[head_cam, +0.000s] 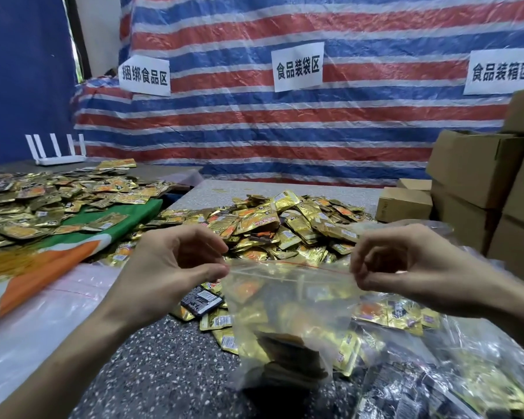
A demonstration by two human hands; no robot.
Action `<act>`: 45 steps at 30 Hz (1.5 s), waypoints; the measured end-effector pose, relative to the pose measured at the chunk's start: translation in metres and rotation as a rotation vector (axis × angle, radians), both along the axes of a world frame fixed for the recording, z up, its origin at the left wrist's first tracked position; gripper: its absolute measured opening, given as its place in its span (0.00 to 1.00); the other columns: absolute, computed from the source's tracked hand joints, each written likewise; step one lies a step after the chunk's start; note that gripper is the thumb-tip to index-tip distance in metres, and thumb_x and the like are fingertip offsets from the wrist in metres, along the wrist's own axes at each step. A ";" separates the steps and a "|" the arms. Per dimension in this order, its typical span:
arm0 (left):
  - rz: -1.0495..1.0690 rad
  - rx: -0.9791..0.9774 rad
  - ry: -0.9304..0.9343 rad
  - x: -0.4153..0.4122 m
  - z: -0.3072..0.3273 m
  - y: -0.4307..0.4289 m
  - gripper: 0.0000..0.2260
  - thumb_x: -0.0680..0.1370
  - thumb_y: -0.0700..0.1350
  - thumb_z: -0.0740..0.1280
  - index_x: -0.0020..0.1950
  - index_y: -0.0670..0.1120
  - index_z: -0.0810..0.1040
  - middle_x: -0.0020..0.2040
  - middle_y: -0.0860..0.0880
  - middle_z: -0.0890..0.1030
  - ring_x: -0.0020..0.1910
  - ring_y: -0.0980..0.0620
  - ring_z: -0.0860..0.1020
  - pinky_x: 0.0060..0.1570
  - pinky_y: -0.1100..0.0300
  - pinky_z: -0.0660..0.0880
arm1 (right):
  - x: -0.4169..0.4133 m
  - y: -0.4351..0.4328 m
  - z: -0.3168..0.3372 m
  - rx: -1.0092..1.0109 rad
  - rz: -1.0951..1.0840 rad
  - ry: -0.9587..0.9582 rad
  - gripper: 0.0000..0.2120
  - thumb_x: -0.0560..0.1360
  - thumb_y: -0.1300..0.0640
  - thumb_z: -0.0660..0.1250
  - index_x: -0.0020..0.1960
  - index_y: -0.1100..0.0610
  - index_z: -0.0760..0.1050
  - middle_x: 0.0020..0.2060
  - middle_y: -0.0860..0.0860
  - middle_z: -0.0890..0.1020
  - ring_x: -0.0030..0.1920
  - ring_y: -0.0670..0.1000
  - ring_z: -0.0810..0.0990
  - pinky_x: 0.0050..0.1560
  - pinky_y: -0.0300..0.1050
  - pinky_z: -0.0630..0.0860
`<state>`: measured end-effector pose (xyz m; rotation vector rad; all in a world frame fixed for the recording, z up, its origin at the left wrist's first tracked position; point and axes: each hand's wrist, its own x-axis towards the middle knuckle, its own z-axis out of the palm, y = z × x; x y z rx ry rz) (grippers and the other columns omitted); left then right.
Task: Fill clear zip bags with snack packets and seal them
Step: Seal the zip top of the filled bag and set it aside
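A clear zip bag, filled with gold snack packets, is held upright over the speckled counter, in the middle foreground. Its top edge, marked by a thin red line, is stretched between both hands. The left end is pinched between thumb and forefinger of the left hand, and the right end is pinched by the curled fingers of the right hand. Whether the zip strip is pressed closed cannot be told.

Just behind the bag a large pile of loose packets is spread on the counter. More filled clear bags are heaped at the lower right. To the left, a second heap of packets is laid on a green and orange cloth, with a white router behind it. Cardboard boxes are stacked at the right. A red, white and blue striped tarpaulin, hung with white paper signs, is seen at the back.
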<state>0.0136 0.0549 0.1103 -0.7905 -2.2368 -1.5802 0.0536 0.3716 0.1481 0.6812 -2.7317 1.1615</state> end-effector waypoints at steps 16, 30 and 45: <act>0.024 -0.044 0.149 0.016 -0.011 0.038 0.09 0.71 0.40 0.71 0.43 0.53 0.74 0.41 0.50 0.81 0.41 0.48 0.81 0.42 0.51 0.78 | 0.006 -0.067 -0.003 0.292 -0.012 0.045 0.26 0.68 0.29 0.65 0.57 0.45 0.78 0.47 0.40 0.81 0.48 0.37 0.78 0.48 0.34 0.76; 0.048 -0.077 0.177 0.030 -0.003 0.041 0.10 0.70 0.42 0.72 0.42 0.53 0.73 0.37 0.49 0.81 0.36 0.48 0.80 0.36 0.48 0.77 | 0.013 -0.098 -0.008 0.297 -0.061 0.270 0.12 0.70 0.42 0.64 0.44 0.50 0.80 0.36 0.43 0.81 0.38 0.44 0.79 0.40 0.43 0.77; -0.104 -0.266 0.214 0.026 -0.005 0.031 0.06 0.76 0.52 0.69 0.43 0.50 0.80 0.36 0.53 0.81 0.36 0.53 0.79 0.36 0.56 0.75 | 0.018 -0.095 -0.011 0.244 -0.072 0.259 0.02 0.73 0.51 0.68 0.42 0.48 0.78 0.33 0.43 0.80 0.35 0.46 0.75 0.38 0.50 0.76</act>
